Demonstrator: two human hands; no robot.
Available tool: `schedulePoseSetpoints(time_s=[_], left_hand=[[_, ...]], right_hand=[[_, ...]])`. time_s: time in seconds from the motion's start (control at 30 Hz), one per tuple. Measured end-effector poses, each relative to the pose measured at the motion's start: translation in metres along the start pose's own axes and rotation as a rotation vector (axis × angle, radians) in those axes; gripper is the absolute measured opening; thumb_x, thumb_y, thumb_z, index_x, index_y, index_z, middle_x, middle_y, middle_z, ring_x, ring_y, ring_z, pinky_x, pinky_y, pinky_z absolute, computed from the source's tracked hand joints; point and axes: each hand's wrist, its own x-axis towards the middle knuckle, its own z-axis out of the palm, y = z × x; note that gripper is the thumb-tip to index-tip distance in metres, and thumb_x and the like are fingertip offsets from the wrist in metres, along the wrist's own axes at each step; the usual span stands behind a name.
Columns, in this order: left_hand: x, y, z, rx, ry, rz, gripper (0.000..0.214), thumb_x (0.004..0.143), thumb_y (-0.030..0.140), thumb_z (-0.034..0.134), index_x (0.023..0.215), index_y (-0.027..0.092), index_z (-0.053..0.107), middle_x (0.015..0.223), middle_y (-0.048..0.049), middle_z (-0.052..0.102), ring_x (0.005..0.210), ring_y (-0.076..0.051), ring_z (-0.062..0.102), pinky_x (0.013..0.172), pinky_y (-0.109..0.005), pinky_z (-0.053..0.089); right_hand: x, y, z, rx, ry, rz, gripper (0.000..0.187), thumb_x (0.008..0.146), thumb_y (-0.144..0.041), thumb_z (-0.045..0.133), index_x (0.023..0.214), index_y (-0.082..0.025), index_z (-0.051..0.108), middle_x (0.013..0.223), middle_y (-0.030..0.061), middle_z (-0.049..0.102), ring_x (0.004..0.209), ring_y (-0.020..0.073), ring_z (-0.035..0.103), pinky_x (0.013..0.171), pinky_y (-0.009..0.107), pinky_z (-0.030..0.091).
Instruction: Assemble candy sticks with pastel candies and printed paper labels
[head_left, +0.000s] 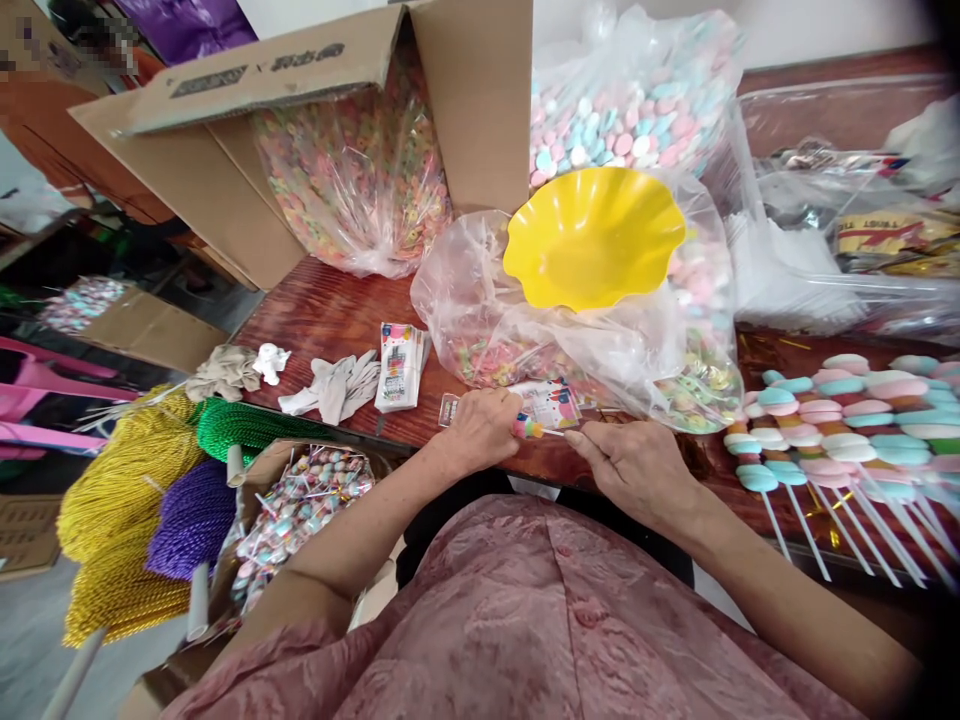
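My left hand (480, 430) is closed around the coloured sweet end of a small candy stick (529, 429) at the table's front edge. My right hand (637, 465) pinches the thin white stick end of the same candy. Just beyond my hands lies a printed wrapper (551, 403). A clear bag of small mixed candies (510, 350) spreads behind it, with a yellow wavy-rimmed bowl (592, 240) resting on top.
Several finished candy sticks (825, 420) lie in rows at the right. A stack of printed wrappers (400, 365) and crumpled white gloves (337, 385) lie left. An open cardboard box (300, 140) holds a candy bag. Gold, green and purple cord bundles (150, 490) and a box of wrapped lollipops (300, 505) sit lower left.
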Motion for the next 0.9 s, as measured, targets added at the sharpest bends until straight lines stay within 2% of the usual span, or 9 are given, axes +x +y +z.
schedulePoseSetpoints(time_s=[0.27,0.4,0.47,0.53,0.6,0.63,0.77,0.87,0.9], left_hand=[[0.006,0.014,0.006,-0.222,-0.082,0.009,0.013,0.08,0.015,0.054,0.089,0.014,0.064,0.083,-0.0107,0.068,0.08,-0.024,0.065,0.07,-0.033,0.049],[0.014,-0.01,-0.022,-0.67,-0.028,0.017,0.054,0.073,0.034,0.075,0.122,0.016,0.058,0.097,-0.0065,0.069,0.084,-0.02,0.065,0.074,-0.03,0.053],[0.016,-0.022,-0.04,-0.892,-0.127,-0.017,0.05,0.078,0.043,0.071,0.12,0.018,0.061,0.087,-0.0024,0.068,0.072,-0.015,0.062,0.063,-0.025,0.051],[0.014,-0.025,-0.05,-1.091,-0.321,-0.101,0.034,0.088,0.045,0.06,0.103,0.015,0.067,0.065,0.002,0.06,0.052,-0.009,0.053,0.048,-0.02,0.043],[0.011,-0.016,-0.046,-1.264,-0.459,-0.231,0.034,0.089,0.045,0.057,0.09,0.013,0.068,0.054,0.0043,0.052,0.04,-0.005,0.043,0.039,-0.017,0.034],[0.009,-0.009,-0.04,-1.328,-0.457,-0.306,0.034,0.088,0.045,0.058,0.087,0.013,0.067,0.053,0.0047,0.051,0.038,-0.005,0.04,0.036,-0.017,0.03],[0.008,0.019,-0.003,-1.486,-0.087,-0.467,0.035,0.081,0.047,0.066,0.076,0.013,0.064,0.054,0.0041,0.051,0.041,-0.004,0.039,0.039,-0.016,0.029],[0.012,0.027,0.013,-1.552,0.203,-0.467,0.038,0.079,0.05,0.067,0.071,0.013,0.063,0.059,0.0022,0.055,0.05,-0.005,0.045,0.048,-0.016,0.036],[0.014,0.027,0.014,-1.552,0.272,-0.469,0.038,0.08,0.05,0.066,0.072,0.013,0.064,0.06,0.0019,0.056,0.052,-0.005,0.046,0.05,-0.017,0.037]], right_hand=[[0.029,-0.019,0.022,-0.016,-0.26,0.021,0.043,0.1,-0.032,0.04,0.07,-0.017,0.066,0.066,0.008,0.069,0.058,0.0181,0.058,0.058,0.031,0.029],[0.035,0.001,0.013,0.089,-0.184,-0.097,0.046,0.103,-0.033,0.032,0.07,-0.018,0.06,0.064,0.0047,0.064,0.061,0.0153,0.056,0.063,0.029,0.033],[0.036,0.013,0.002,0.108,-0.13,-0.163,0.048,0.104,-0.035,0.029,0.07,-0.018,0.058,0.065,0.0035,0.063,0.063,0.0145,0.055,0.064,0.028,0.033],[0.037,0.021,-0.008,0.064,-0.091,-0.227,0.047,0.104,-0.035,0.028,0.071,-0.019,0.057,0.066,0.0031,0.062,0.063,0.0146,0.055,0.064,0.028,0.034],[0.039,0.022,-0.011,-0.011,-0.065,-0.296,0.045,0.104,-0.033,0.03,0.072,-0.018,0.058,0.065,0.0034,0.062,0.063,0.0156,0.056,0.064,0.03,0.036],[0.039,0.022,-0.01,-0.045,-0.05,-0.323,0.043,0.103,-0.031,0.032,0.072,-0.018,0.059,0.065,0.0038,0.062,0.063,0.0164,0.057,0.064,0.03,0.036],[0.04,0.016,0.002,-0.052,0.027,-0.266,0.037,0.099,-0.029,0.039,0.071,-0.019,0.06,0.065,0.0057,0.064,0.062,0.0195,0.059,0.062,0.033,0.04],[0.038,0.01,0.009,0.227,0.157,-0.05,0.025,0.097,-0.033,0.046,0.105,-0.02,0.065,0.085,0.0067,0.069,0.068,0.0198,0.062,0.065,0.034,0.046],[0.037,0.007,0.011,0.379,0.229,0.038,0.031,0.096,-0.036,0.049,0.121,-0.023,0.059,0.095,0.0071,0.07,0.07,0.0191,0.063,0.066,0.034,0.048]])
